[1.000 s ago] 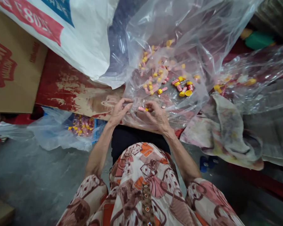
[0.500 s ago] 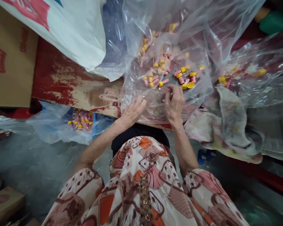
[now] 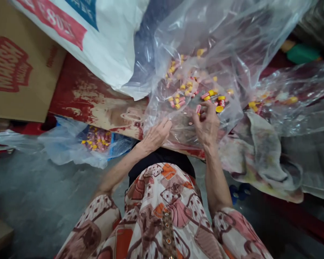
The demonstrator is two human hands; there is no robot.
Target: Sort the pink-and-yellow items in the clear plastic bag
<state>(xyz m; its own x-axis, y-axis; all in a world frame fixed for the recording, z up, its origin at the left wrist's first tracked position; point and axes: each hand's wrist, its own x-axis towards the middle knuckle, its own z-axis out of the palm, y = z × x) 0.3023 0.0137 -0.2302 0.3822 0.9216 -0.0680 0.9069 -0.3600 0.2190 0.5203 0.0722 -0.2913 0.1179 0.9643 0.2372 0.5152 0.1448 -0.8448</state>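
Note:
A big clear plastic bag (image 3: 218,43) lies open on a worn red board (image 3: 97,100) in front of me. Several small red tubes with yellow caps (image 3: 178,100) are scattered inside it, with loose yellow caps (image 3: 219,108) among them. My right hand (image 3: 207,124) reaches into the bag's mouth, its fingertips pinched on one small red tube (image 3: 198,108). My left hand (image 3: 157,135) rests on the near edge of the plastic with its fingers curled; whatever it holds is hidden.
A white printed sack (image 3: 91,36) leans at the back, a cardboard box (image 3: 18,75) stands at left. A blue-tinted bag of finished tubes (image 3: 94,140) sits low left. A stained cloth (image 3: 261,151) and more clear plastic (image 3: 299,93) lie right. Grey floor below.
My right hand has moved forward from the near edge into the bag and pinched a tube by the pile. My left hand shifted right along the bag's edge.

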